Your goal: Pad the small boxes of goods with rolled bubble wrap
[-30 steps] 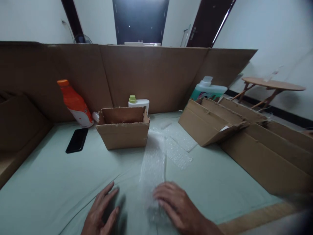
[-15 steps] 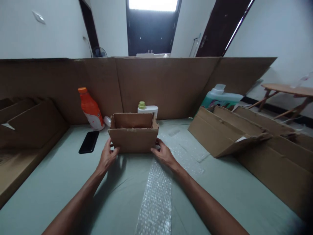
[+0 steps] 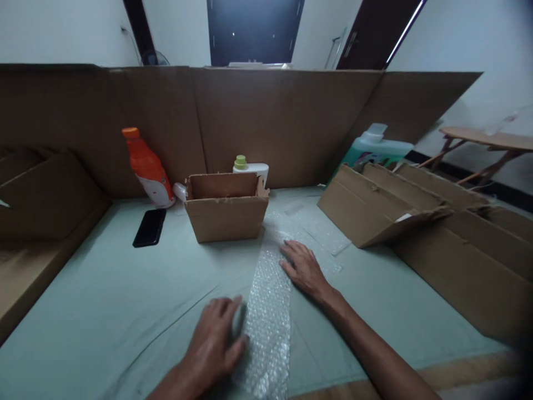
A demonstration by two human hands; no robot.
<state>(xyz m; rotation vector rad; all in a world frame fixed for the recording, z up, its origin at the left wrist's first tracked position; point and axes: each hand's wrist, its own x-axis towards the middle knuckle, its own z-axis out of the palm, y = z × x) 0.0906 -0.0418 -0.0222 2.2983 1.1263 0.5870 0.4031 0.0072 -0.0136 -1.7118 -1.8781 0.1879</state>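
Observation:
A long strip of bubble wrap (image 3: 268, 300) lies on the pale green cloth, running from the near edge up toward the small cardboard box (image 3: 227, 219). My left hand (image 3: 216, 336) is at the strip's left edge near me, fingers apart and holding nothing. Over the strip's right edge, farther up, rests my right hand (image 3: 303, 266), its fingers spread and empty. The open-topped box stands upright just beyond both hands, untouched. More bubble wrap (image 3: 316, 230) is spread flat to the right of the box.
An orange bottle (image 3: 150, 172), a black phone (image 3: 150, 228) and a white bottle with green cap (image 3: 250, 166) stand or lie around the box. Cardboard boxes (image 3: 375, 216) and a teal bottle (image 3: 378, 147) are at right. A cardboard wall (image 3: 283, 122) closes the back.
Both hands have let go of the small cardboard box. My left hand has come back toward me, and my right hand has shifted right onto the bubble wrap. The view has tilted down.

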